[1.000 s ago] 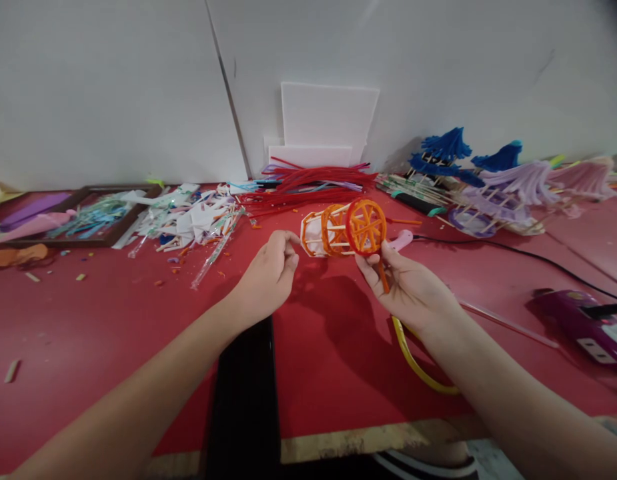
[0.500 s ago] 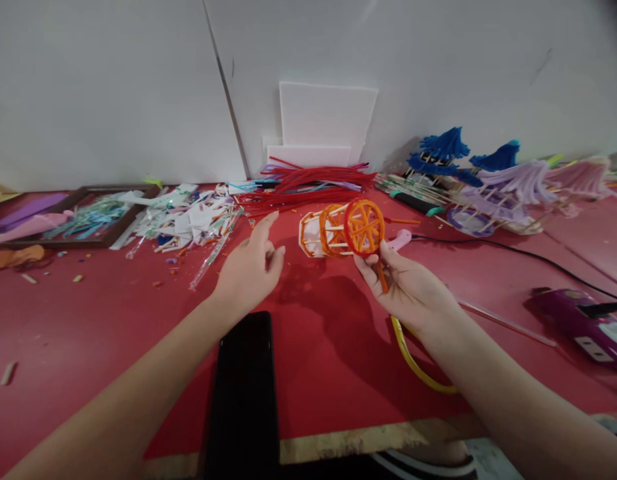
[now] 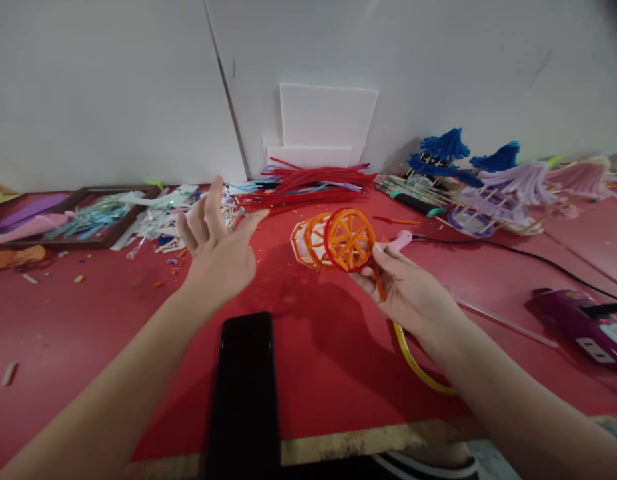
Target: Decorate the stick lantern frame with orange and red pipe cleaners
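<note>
My right hand [image 3: 405, 283] grips a small round craft frame [image 3: 333, 240] made of orange pipe cleaners and pale sticks. It is tilted so its spoked, red-rimmed end faces me. A short orange strip [image 3: 379, 283] sticks down by the fingers of that hand. To the left, my left hand [image 3: 215, 257] is raised over the table with its fingers spread, and nothing is in it. It is near a heap of white sticks and scraps [image 3: 175, 217]. Behind the frame lies a bundle of red pipe cleaners [image 3: 308, 187].
A black phone [image 3: 245, 387] lies at the front edge. On the right are a pink glue gun [image 3: 401, 240] with a black cord, a purple power strip [image 3: 581, 327] and a yellow loop [image 3: 413, 367]. Blue and lilac pipe-cleaner models [image 3: 508, 187] stand behind; a brown frame [image 3: 111, 233] lies left.
My left hand has moved left, away from the craft frame, and its fingers have spread. My right hand has shifted the craft frame slightly left and turned its spoked end more towards me.
</note>
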### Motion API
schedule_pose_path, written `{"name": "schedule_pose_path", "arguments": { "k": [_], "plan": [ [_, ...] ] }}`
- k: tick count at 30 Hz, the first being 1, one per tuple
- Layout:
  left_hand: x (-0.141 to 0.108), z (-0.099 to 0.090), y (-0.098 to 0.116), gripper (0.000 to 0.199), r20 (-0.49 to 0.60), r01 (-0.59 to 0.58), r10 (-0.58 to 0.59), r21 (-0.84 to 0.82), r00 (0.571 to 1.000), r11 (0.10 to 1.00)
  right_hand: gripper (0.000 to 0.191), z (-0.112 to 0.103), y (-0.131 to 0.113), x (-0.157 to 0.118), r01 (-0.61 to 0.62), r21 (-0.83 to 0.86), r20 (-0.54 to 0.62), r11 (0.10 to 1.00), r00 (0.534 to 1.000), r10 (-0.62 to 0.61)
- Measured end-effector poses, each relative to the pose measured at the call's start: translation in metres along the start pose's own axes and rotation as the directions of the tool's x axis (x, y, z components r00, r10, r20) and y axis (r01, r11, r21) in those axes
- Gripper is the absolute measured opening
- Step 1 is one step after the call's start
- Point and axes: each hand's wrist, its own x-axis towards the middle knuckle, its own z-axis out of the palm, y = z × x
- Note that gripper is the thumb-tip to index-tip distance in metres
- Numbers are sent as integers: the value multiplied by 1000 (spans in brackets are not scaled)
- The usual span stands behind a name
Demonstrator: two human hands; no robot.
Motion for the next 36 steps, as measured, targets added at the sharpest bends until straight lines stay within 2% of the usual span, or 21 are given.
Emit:
{"name": "schedule_pose_path", "arguments": {
  "k": [1,3,5,8,11,17,20,23,27,29,31,36],
  "plan": [
    [1,-2,3,44,-25,-32,32,-1,999,999,16,-2,2,-1,36,-50,49,998,998,-33],
    [2,-4,11,41,-70,-94,91,-40,993,995,24,-6,6,-2,131,-185,146,974,984,-105],
    [4,-6,19,33,-46,-120,113,-217,993,969,24,-10,8,-4,246,-353,234,903,957,-169],
    [7,-9,34,27,110,-54,110,-425,988,904,18,-11,8,-8,428,-581,352,692,899,-260],
    [7,-10,43,23,187,-128,241,-473,952,872,12,-8,6,-13,567,-682,465,462,823,-326],
    [6,-11,44,15,164,-376,477,-421,864,826,10,-8,8,-19,718,-685,611,125,659,-439],
    [4,-11,45,14,145,-475,552,-363,821,802,10,-10,9,-20,747,-664,655,3,584,-478],
    [2,-9,46,14,105,-538,577,-261,810,802,9,-11,9,-19,765,-636,689,-100,505,-520],
    [-1,-5,48,13,91,-559,583,-201,807,805,15,-11,9,-20,789,-537,776,-300,322,-542],
    [-1,-4,48,13,102,-560,586,-202,804,804,19,-11,8,-21,791,-489,811,-367,258,-526],
    [-1,-3,49,15,116,-554,583,-208,804,806,21,-11,8,-22,799,-464,828,-384,235,-510],
    [-4,-2,53,14,134,-542,580,-235,804,807,18,-11,9,-24,816,-443,832,-370,221,-509]
  ]
}}
